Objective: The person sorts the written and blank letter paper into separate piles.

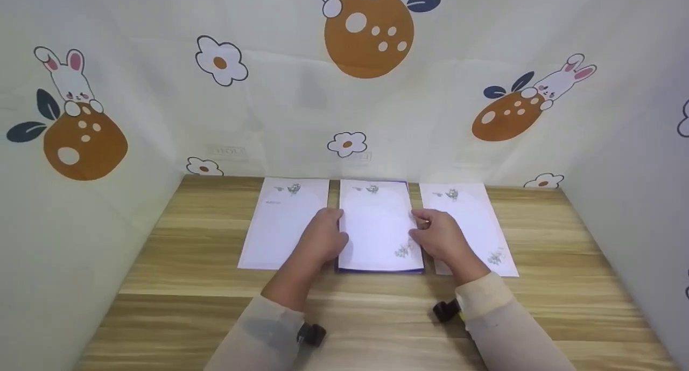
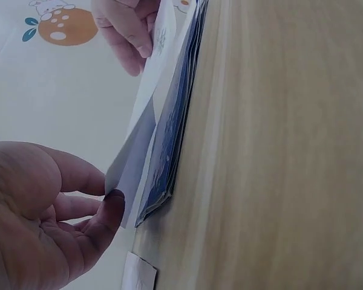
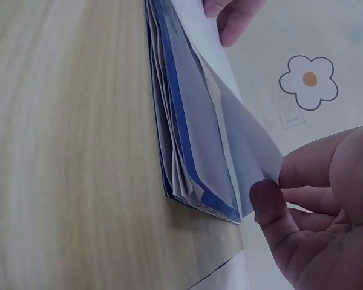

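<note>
A white sheet of paper (image 1: 377,225) with a printed plant motif lies over a thin, blue-edged booklet (image 3: 181,109) in the middle of the table. My left hand (image 1: 323,236) pinches the sheet's left edge between thumb and fingers. At the opposite edge, my right hand (image 1: 438,236) pinches it the same way. Both wrist views show the sheet's edges lifted off the booklet (image 2: 169,145), whose layered pages fan slightly. What is printed on the booklet's cover is mostly hidden.
To the left lies another printed sheet (image 1: 264,231), and a similar sheet (image 1: 473,209) lies to the right, each partly under a hand or forearm. A patterned cloth wall (image 1: 285,107) encloses the wooden table (image 1: 183,252) at the back and sides.
</note>
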A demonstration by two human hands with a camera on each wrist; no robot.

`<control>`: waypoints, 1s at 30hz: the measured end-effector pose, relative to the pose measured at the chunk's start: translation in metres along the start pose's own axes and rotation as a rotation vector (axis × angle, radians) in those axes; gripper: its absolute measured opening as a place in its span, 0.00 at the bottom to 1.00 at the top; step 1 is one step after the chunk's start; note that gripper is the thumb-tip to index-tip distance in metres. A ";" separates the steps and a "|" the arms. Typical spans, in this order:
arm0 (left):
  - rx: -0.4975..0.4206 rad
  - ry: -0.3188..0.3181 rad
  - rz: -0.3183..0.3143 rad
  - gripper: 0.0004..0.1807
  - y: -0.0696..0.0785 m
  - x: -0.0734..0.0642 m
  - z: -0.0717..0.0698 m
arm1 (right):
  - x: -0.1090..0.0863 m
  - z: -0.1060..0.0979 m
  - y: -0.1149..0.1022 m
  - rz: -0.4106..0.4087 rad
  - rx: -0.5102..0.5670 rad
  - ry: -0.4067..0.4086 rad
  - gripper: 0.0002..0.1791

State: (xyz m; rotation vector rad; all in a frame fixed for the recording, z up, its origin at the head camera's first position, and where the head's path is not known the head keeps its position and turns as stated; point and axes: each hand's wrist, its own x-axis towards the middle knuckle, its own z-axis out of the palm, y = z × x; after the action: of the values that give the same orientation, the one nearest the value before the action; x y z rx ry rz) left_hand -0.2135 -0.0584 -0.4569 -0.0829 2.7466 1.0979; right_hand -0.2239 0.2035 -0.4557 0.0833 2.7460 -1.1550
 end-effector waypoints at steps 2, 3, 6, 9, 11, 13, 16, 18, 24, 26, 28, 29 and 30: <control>-0.003 -0.008 0.000 0.34 0.000 -0.001 -0.001 | 0.000 0.000 0.001 0.009 0.012 -0.011 0.29; -0.005 -0.010 0.005 0.34 0.000 -0.001 -0.001 | 0.000 0.000 0.001 0.007 0.018 -0.009 0.29; -0.006 -0.005 0.019 0.34 0.002 -0.004 -0.003 | 0.000 -0.002 0.001 -0.012 0.044 0.005 0.28; -0.025 0.004 0.035 0.35 0.007 -0.006 -0.003 | -0.002 -0.006 0.001 -0.033 0.067 0.026 0.28; -0.052 0.013 0.048 0.35 0.011 -0.008 -0.001 | -0.004 -0.010 0.002 -0.039 0.070 0.032 0.28; -0.080 0.020 0.077 0.35 0.015 -0.009 0.003 | -0.006 -0.016 0.005 -0.041 0.059 0.040 0.28; -0.121 0.025 0.121 0.34 0.023 -0.011 0.011 | -0.010 -0.029 0.014 -0.052 0.025 0.067 0.29; -0.134 0.025 0.146 0.34 0.031 -0.011 0.017 | -0.012 -0.037 0.023 -0.060 0.011 0.088 0.29; -0.182 0.019 0.177 0.35 0.059 -0.011 0.045 | -0.023 -0.064 0.049 -0.015 -0.005 0.113 0.31; -0.198 0.016 0.200 0.36 0.070 -0.011 0.055 | -0.028 -0.073 0.059 0.010 -0.010 0.114 0.31; -0.211 0.009 0.238 0.38 0.080 -0.012 0.065 | -0.032 -0.084 0.071 0.030 -0.013 0.123 0.31; -0.218 0.006 0.259 0.38 0.085 -0.012 0.071 | -0.035 -0.090 0.077 0.038 -0.016 0.130 0.31; -0.224 0.001 0.272 0.39 0.091 -0.013 0.077 | -0.037 -0.096 0.083 0.047 -0.016 0.138 0.31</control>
State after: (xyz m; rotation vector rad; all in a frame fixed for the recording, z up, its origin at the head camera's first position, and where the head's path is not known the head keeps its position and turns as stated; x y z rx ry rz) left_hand -0.2003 0.0604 -0.4480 0.2676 2.6809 1.4709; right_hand -0.1899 0.3306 -0.4419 0.2321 2.8544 -1.1566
